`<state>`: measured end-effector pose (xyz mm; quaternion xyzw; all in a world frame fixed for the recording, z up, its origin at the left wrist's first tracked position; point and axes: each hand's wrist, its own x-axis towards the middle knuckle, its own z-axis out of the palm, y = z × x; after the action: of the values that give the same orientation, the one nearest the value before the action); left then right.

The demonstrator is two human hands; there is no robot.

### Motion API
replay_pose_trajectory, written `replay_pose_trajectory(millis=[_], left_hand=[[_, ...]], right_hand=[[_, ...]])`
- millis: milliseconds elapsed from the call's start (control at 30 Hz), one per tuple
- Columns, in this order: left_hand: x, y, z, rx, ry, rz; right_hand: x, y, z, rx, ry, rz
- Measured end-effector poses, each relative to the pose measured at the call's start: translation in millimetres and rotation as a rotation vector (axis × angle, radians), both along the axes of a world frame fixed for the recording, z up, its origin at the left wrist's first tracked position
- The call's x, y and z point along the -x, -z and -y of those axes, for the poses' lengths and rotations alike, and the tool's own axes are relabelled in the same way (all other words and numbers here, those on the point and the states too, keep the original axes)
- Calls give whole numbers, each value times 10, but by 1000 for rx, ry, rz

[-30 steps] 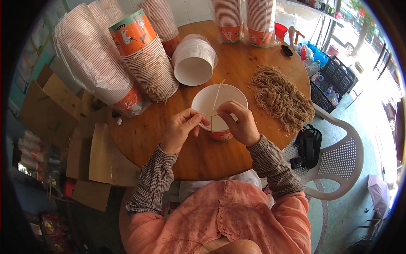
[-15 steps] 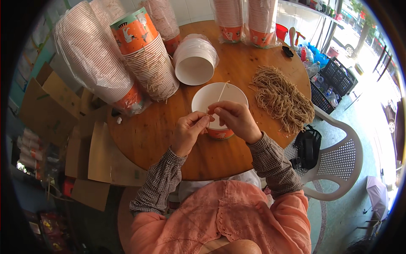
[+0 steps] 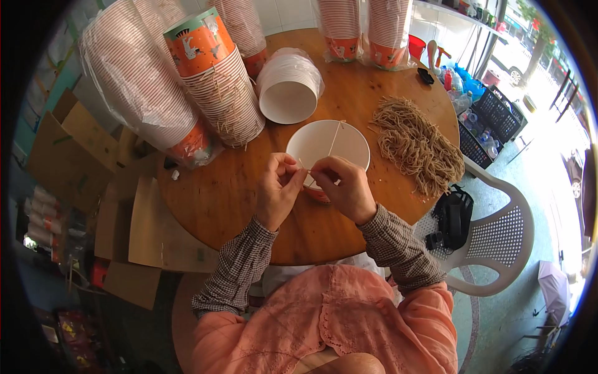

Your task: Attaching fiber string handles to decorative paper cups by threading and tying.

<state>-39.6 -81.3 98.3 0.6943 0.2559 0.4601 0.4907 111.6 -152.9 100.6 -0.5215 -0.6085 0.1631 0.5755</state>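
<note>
A round paper bucket, white inside and orange outside, stands on the table just beyond my hands. A thin twine string is fixed at its far rim and runs across the opening toward me. My left hand pinches the string's near end between thumb and forefinger. Closed on the same end, fingertips almost touching the left ones, is my right hand. Both hover over the bucket's near rim, hiding part of it; whether the string passes through the near wall cannot be made out. A heap of loose twine strings lies to the right.
Left of the bucket rise a bucket stack with strings and plastic-wrapped stacks. A bagged bucket stack lies behind. More wrapped stacks stand far back on the wooden table. A white chair holds a black bag.
My fingertips have shifted slightly and now meet closer together. The string has gone from sticking up loosely to stretching across the bucket. The bucket sits slightly farther right in view.
</note>
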Motion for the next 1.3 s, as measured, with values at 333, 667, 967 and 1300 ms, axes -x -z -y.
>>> replay_pose_trajectory(millis=[333,667,967,1300], left_hand=[[17,9,-9,-201,-47,-123],[82,-162,-77,538,233,74],[78,-128,-45,503,225,-9],[152,-14,-195,796,479,185]], right_hand=[[-14,-13,-12,-44,-8,-1],[-11,-49,-35,-63,-3,148],[-16,-45,-31,-79,14,128],[-27,-13,-22,34,-119,5]])
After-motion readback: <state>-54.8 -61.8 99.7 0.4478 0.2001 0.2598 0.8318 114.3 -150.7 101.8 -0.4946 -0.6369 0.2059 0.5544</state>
